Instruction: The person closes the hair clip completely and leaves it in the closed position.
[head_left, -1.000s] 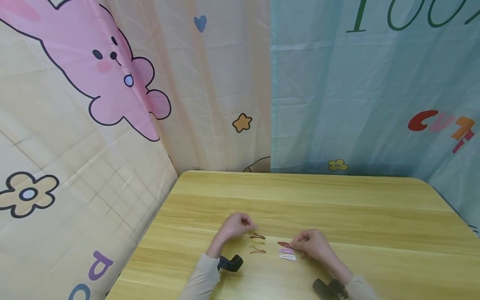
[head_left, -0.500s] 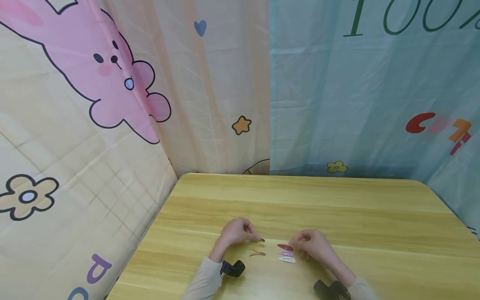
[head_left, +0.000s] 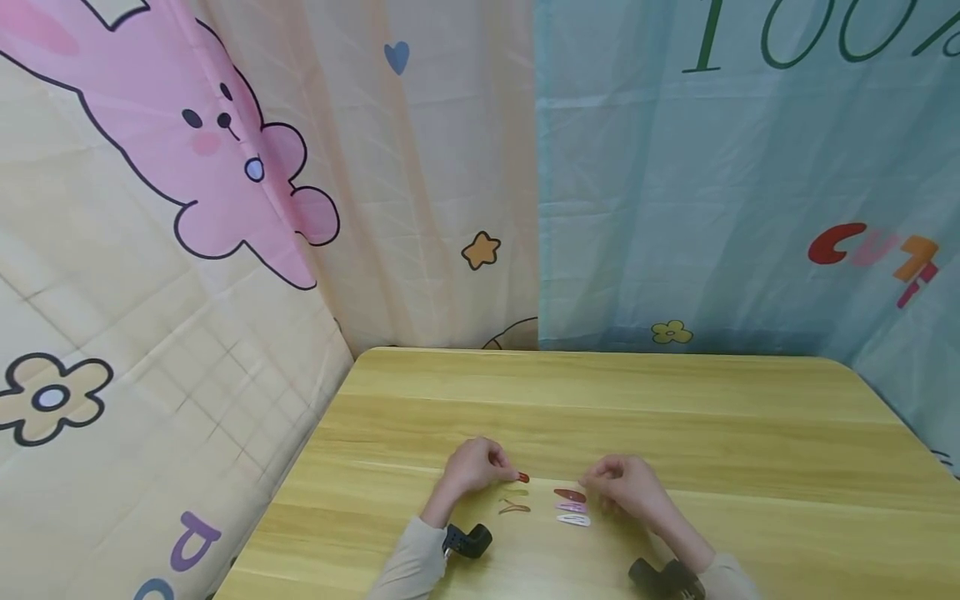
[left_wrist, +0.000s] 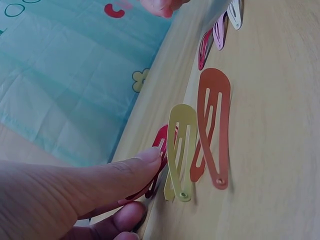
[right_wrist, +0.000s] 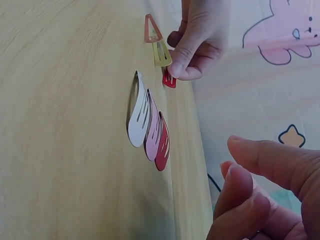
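My left hand (head_left: 477,465) pinches a red hair clip (left_wrist: 162,135) at the far end of the left column, thumb on top. Its rounded end sticks out past the thumb. Beside it on the table lie a yellow hair clip (left_wrist: 182,111) and an orange hair clip (left_wrist: 215,77), both bent open. My right hand (head_left: 624,485) hovers by the right column, holding nothing, thumb and fingers apart in the right wrist view. Nearest to it is a dark red hair clip (right_wrist: 161,159), followed by a pink hair clip (right_wrist: 153,150) and a white hair clip (right_wrist: 135,136).
Both columns lie on a wooden table (head_left: 675,400), near its front. Printed curtains (head_left: 450,167) hang behind it and at its left side. A black camera mount (head_left: 467,542) sits on the left wrist, and another (head_left: 663,577) on the right.
My left hand has come slightly nearer and gripped the red hair clip, which earlier stood spread open. My right hand has let go of the dark red clip, which now lies apart from the fingers.
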